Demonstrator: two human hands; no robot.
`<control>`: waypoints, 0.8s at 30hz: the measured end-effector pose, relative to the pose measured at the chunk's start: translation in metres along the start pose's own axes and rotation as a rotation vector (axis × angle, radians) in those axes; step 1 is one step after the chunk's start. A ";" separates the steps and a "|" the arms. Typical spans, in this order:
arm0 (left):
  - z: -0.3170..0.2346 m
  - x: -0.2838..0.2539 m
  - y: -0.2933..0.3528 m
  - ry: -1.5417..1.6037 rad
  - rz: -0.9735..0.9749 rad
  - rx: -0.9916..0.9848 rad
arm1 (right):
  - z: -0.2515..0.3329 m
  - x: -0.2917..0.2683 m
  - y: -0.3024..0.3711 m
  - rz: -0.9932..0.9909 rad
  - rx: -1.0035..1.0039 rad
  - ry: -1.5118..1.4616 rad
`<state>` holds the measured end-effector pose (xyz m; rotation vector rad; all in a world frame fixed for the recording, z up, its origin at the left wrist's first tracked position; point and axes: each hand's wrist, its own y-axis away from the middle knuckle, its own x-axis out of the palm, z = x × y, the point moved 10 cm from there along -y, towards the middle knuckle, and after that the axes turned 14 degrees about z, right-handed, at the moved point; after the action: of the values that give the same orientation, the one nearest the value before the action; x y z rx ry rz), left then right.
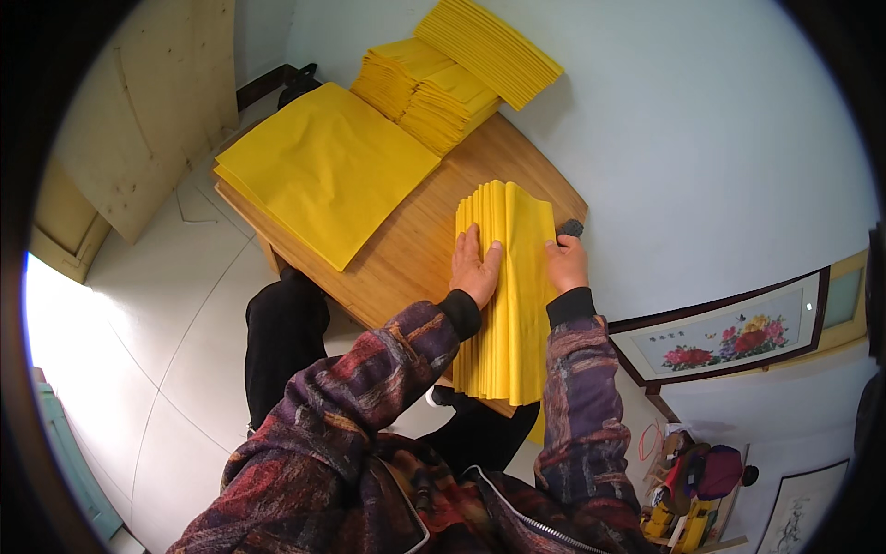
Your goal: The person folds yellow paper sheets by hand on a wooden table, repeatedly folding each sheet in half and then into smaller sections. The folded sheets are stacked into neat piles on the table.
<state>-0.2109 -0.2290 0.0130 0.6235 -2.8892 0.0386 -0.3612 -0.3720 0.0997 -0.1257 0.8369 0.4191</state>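
Observation:
A yellow sheet folded into narrow lengthwise pleats [501, 346] lies along the right part of the wooden table, its near end reaching the front edge. My left hand [473, 274] rests flat on the pleats at their left side, fingers stretched and thumb apart. At the right edge, my right hand [568, 266] is closed on the sheet's smooth outer panel, thumb on top; its other fingers are partly hidden. Just beyond that hand sits a small dark grey lump [570, 227], its kind unclear.
Flat yellow sheets [328, 171] lie on the table's [406, 254] left part. Behind them stand a folded yellow stack [425, 92] and a pleated bundle [489, 51] against the wall. A framed flower picture [724, 337] is at right; wooden boards [138, 102] lean at left.

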 end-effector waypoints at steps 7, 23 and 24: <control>-0.002 -0.001 0.001 -0.011 -0.012 0.018 | -0.002 -0.004 -0.006 -0.030 -0.021 -0.069; -0.001 -0.008 -0.007 0.055 -0.011 -0.034 | -0.032 0.007 -0.003 0.123 0.105 -0.228; 0.000 -0.009 -0.009 0.028 -0.009 -0.055 | -0.033 0.007 -0.001 0.133 0.103 -0.229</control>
<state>-0.1992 -0.2332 0.0108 0.6206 -2.8500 -0.0330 -0.3791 -0.3800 0.0728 0.0729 0.6417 0.5037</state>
